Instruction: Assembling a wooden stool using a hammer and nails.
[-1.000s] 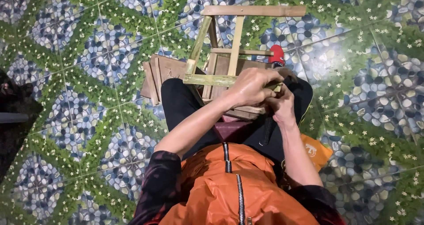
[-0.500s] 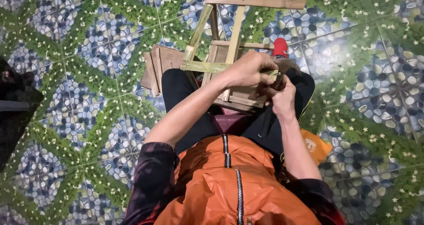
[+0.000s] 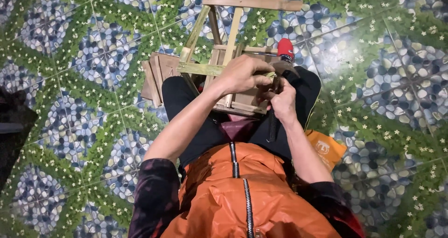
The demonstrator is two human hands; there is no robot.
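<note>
Both hands have crept slightly up the wooden frame [image 3: 219,56], which now sits higher in view. Left hand [image 3: 242,74] curls closed over the green crossbar [image 3: 200,69] beneath its palm. Right hand [image 3: 282,100], just beside, pinches a small dark piece against the frame; red-topped tool [image 3: 285,49] lies just beyond.

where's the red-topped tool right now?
In the head view, the red-topped tool sits right of centre near the top, beside the wooden frame, just above the person's right hand and partly behind the right knee.
</note>
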